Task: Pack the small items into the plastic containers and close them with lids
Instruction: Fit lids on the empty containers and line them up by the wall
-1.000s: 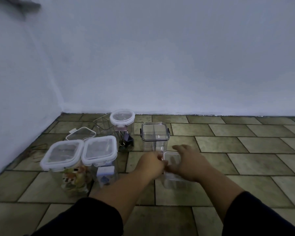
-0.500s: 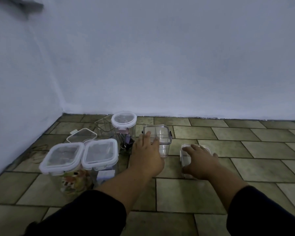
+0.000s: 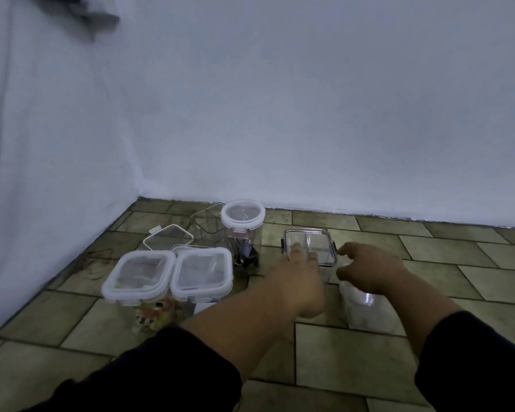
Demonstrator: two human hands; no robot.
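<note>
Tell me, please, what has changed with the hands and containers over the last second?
Both hands left the small clear container: a second ago they held it together in front; it now stands further right. The left hand has reached forward to the open divided container, fingers over its near rim. The right hand has lifted, hovering beside it. The two square lidded containers and the round lidded jar stayed put.

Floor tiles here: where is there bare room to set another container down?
The floor lies bare to the right of the right hand, back to the wall, and in front between the forearms. The left corner is crowded: two square lidded containers side by side, a round lidded jar behind, and the dark-clipped container under the left hand.
</note>
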